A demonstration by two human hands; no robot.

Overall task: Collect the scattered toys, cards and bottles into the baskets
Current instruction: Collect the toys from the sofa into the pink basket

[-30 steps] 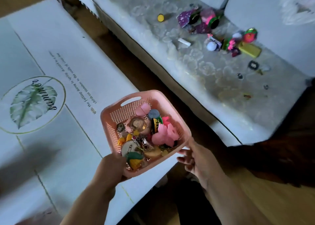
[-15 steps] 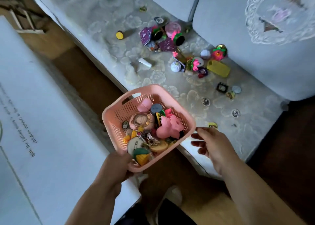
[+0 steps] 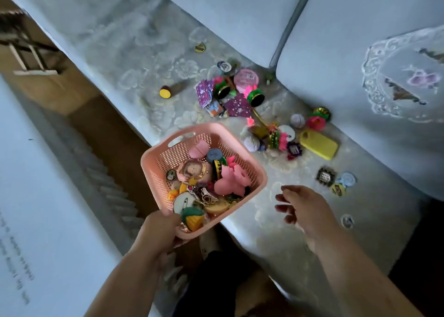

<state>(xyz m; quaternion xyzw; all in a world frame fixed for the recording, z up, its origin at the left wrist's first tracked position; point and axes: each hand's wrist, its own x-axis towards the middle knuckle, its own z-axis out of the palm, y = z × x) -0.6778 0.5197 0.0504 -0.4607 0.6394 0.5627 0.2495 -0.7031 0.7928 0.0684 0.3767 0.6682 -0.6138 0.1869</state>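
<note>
Hovering over sofa [image 3: 125, 59] seat, right hand [image 3: 305, 211] empty, fingers loosely bent, pinching nothing. Left hand [image 3: 158, 230] grips near corner of basket [image 3: 165, 159], about half full of toys [image 3: 230, 182]. Nearest loose pieces: badges [image 3: 325, 176], just ahead-right of right hand. Main pile [image 3: 237, 105] lies farther, beyond basket. Right hand is nearer to both; it probably takes badges first.

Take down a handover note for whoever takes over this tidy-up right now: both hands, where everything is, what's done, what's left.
Left hand: grips the near corner of the pink basket, held up at the front edge of the sofa seat.
Right hand: open, empty, hovering over the seat.
Done: basket partly filled with small toys, including a pink figure.
Left: scattered toys and purple cards on the seat, a yellow case, and badges nearest the right hand.
</note>
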